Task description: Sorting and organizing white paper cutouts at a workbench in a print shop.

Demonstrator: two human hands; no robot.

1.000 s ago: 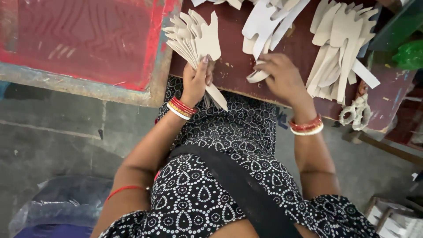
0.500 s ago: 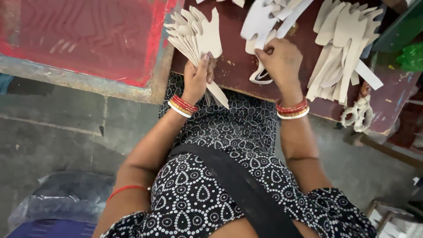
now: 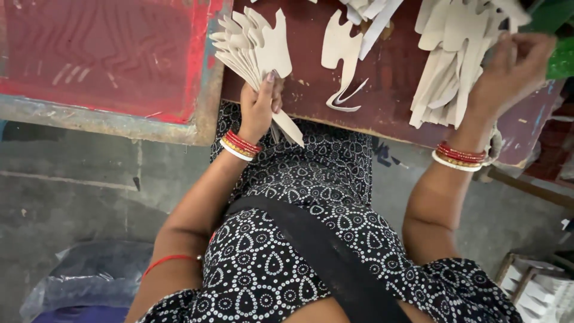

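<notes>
My left hand [image 3: 258, 106] grips a fanned stack of pale cut-out cardboard pieces [image 3: 254, 51] at the near edge of a dark maroon table [image 3: 388, 78]. My right hand [image 3: 513, 69] is far to the right, its fingers on a larger pile of the same cut-out pieces [image 3: 454, 57]; whether they close on a piece I cannot tell. One loose cut-out piece [image 3: 341, 57] lies flat on the table between the two hands. Both wrists wear red and gold bangles.
A red-topped bench with a worn blue-grey edge [image 3: 107, 60] stands to the left of the table. A grey plastic bag [image 3: 89, 281] lies on the concrete floor at lower left. A crate holding white pieces [image 3: 538, 293] sits at lower right. Something green [image 3: 559, 42] shows at the right edge.
My right hand has left the loose piece in the middle and moved right and up to the large pile. My left hand still holds its stack in the same spot.
</notes>
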